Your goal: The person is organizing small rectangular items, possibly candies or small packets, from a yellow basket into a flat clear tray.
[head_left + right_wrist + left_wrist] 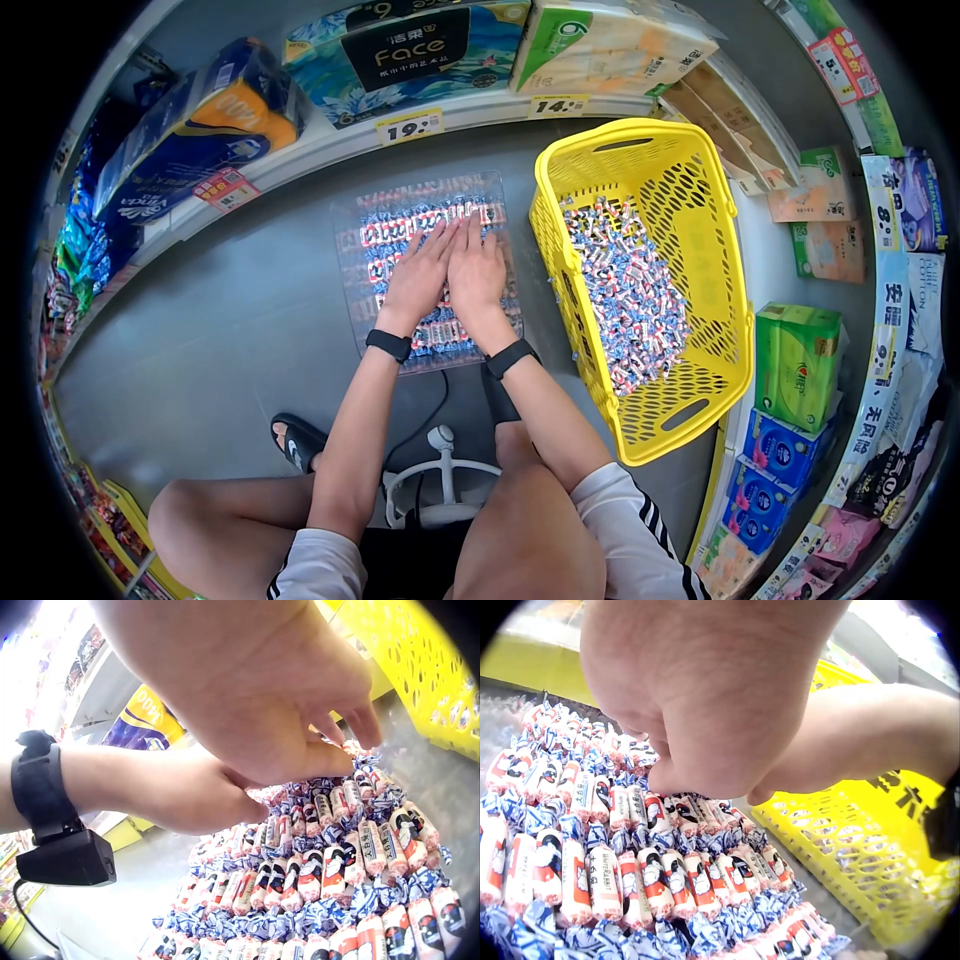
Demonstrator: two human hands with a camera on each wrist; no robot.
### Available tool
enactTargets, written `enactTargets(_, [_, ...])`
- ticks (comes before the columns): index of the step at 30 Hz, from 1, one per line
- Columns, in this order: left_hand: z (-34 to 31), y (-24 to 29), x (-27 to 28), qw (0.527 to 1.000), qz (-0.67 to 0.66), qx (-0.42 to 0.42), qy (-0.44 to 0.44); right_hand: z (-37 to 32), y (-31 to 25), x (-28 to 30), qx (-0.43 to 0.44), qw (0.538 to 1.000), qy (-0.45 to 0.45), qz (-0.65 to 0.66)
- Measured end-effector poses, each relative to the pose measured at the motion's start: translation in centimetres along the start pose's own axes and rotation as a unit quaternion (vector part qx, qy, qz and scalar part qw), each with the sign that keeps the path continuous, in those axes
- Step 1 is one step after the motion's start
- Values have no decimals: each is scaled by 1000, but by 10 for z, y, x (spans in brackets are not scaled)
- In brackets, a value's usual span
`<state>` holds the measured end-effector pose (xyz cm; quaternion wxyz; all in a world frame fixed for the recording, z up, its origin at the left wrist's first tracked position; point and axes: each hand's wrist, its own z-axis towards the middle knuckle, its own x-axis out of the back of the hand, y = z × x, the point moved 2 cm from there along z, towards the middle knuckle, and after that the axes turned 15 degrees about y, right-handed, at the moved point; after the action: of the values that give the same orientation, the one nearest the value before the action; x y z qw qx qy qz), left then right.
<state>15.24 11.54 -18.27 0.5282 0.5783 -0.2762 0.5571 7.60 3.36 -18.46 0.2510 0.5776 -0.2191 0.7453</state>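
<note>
Both hands lie side by side, palms down, over rows of wrapped candies [445, 335] in a clear plastic box [346, 275] on the floor. My left hand [418, 285] has its fingers extended towards the far rows. Close beside it, my right hand [476, 277] also stretches its fingers forward over the candies. The wrist views show white, red and blue wrappers in neat rows, the candies [679, 881] standing close together under the left hand [712, 712]. In the right wrist view, the right hand's [262, 705] fingertips reach the far end of the rows [322, 870].
A yellow basket [735, 300] with a heap of loose candies [630, 300] stands right of the box. Shelves with tissue packs [405, 60] curve around the far side and both flanks. A white stool base [445, 475] and a dark cable are near the person's legs.
</note>
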Motion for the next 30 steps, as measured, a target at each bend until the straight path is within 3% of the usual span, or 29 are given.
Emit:
enactTargets(2, [0, 0, -1, 1000, -17, 7, 3, -3, 1, -6, 29, 998, 52, -1])
enactTargets(15, [1, -2, 4, 1000, -11, 7, 14, 6, -3, -2, 27, 999, 20, -8])
enactTargets(17, [3, 0, 8, 999, -24, 17, 33, 7, -2, 0, -3, 995, 79, 54])
enactTargets(23, [10, -6, 0, 999, -12, -7, 29, 2, -6, 9, -88, 990, 36, 104])
enactTargets(30, [14, -15, -8, 999, -5, -29, 25, 1, -1, 7, -64, 993, 20, 97])
